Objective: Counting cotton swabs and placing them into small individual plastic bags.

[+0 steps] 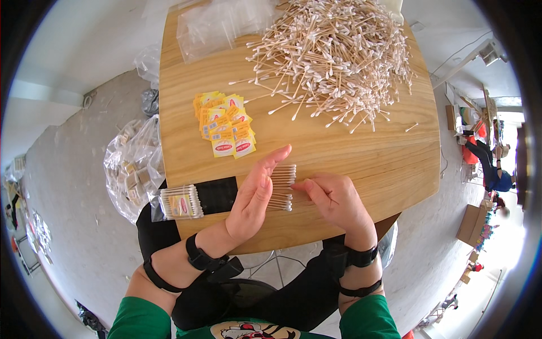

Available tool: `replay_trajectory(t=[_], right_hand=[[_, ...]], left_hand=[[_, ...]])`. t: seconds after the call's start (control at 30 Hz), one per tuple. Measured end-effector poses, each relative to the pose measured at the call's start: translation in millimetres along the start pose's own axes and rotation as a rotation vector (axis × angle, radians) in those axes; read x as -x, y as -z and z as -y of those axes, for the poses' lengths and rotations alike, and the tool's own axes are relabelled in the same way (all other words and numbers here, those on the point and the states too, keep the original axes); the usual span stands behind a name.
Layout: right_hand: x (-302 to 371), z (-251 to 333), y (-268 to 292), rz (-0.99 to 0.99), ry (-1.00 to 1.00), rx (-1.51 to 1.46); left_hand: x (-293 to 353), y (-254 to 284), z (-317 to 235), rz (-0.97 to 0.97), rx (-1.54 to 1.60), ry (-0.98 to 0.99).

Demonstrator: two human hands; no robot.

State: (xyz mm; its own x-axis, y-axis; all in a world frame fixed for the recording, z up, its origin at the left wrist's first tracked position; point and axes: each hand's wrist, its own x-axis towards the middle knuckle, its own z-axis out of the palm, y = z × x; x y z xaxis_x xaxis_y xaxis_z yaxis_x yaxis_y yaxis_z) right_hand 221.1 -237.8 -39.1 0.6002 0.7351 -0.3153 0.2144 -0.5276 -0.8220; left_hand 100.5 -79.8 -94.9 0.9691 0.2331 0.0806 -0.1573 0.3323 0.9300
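A row of loose cotton swabs (284, 177) lies side by side near the table's front edge, between my hands. My left hand (255, 195) stands on edge at their left, fingers stretched out, hiding the swabs' left ends. From the right, my right hand (333, 198) meets the swabs' white tips with its fingers curled in; whether anything is pinched there is hidden. Left of my left hand lies a flat black strip (219, 195). At its left end rests a clear pack of swabs (182, 203) with a yellow label inside.
A big heap of cotton swabs (344, 56) covers the table's far right. Yellow-and-white labels (226, 125) lie piled left of centre. Clear plastic bags (209, 31) are at the far left edge. Beside the table hangs a clear bag of finished packs (132, 169). People (497, 169) sit far right.
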Motion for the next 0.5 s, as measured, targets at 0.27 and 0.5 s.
replay_trajectory(t=[0.27, 0.5], right_hand=[[-2.9, -1.9, 1.5, 0.035, 0.021, 0.13], [-2.1, 5.3, 1.2, -0.038, -0.081, 0.044]], left_hand=[[0.0, -1.4, 0.2, -0.028, 0.063, -0.02], [0.4, -2.2, -0.2, -0.026, 0.065, -0.007]])
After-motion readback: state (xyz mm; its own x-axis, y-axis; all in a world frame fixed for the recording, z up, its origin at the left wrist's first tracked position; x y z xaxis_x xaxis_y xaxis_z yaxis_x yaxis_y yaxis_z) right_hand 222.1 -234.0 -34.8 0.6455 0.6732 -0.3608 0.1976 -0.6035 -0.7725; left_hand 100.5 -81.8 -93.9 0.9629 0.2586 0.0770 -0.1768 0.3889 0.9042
